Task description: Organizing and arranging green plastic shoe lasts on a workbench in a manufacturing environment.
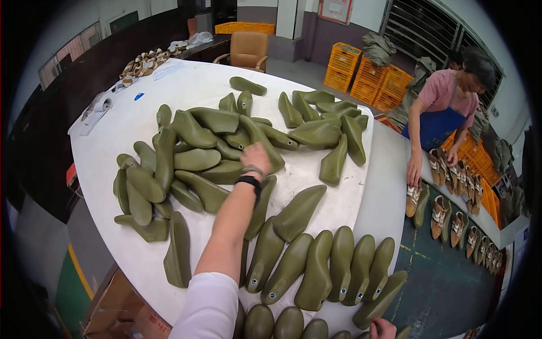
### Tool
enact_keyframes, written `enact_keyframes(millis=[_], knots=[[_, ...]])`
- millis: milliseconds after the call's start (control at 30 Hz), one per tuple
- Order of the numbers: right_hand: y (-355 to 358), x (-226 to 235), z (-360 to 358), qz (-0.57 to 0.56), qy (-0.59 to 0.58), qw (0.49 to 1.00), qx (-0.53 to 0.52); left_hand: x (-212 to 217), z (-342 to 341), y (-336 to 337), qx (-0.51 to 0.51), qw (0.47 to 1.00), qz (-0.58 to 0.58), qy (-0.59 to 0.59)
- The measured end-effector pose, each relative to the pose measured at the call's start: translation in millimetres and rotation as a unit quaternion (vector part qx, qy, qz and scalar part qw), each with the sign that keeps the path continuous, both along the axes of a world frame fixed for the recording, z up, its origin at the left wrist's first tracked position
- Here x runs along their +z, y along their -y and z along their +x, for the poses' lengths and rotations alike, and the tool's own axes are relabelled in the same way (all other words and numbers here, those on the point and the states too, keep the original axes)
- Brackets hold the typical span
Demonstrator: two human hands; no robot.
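Observation:
Olive-green shoe lasts lie heaped across the white tabletop (pixel 121 150). My left hand (pixel 257 158), with a bracelet and black band at the wrist, reaches into the heap. Its fingers are closed around a long shoe last (pixel 259 135) there; the fingertips are partly hidden. At the lower edge my right hand (pixel 384 329) shows only in part. Its thumb and fingers pinch the lower end of a tilted shoe last (pixel 382 299), at the right end of a row. Beside it, several lasts (pixel 341 263) stand side by side, most with a round hole near one end.
A co-worker (pixel 446 101) in a blue apron handles brown-and-white shoes (pixel 437 217) along a line at the right. Orange crates (pixel 343 59) are stacked behind. A tan chair (pixel 248 48) stands past the table's far edge. A cardboard box (pixel 121 305) sits below the near left edge.

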State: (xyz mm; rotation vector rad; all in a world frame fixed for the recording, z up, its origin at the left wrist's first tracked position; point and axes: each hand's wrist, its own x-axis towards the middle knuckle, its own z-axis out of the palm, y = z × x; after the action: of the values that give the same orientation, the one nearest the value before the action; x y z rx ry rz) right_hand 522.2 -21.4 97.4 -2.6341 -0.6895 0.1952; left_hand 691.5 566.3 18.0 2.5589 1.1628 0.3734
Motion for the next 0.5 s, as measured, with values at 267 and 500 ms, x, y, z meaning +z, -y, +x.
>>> enact_keyframes(millis=[267, 500], knots=[[9.8, 1.2, -11.7, -0.045, -0.048, 0.997, -0.049, -29.1, 17.2, -67.3, 0.062, 0.956, -0.275, 0.078], [0.5, -14.4, -6.1, -0.067, -0.079, 0.994, -0.046, -48.6, 90.9, 42.0, -0.330, 0.900, -0.283, -0.005]])
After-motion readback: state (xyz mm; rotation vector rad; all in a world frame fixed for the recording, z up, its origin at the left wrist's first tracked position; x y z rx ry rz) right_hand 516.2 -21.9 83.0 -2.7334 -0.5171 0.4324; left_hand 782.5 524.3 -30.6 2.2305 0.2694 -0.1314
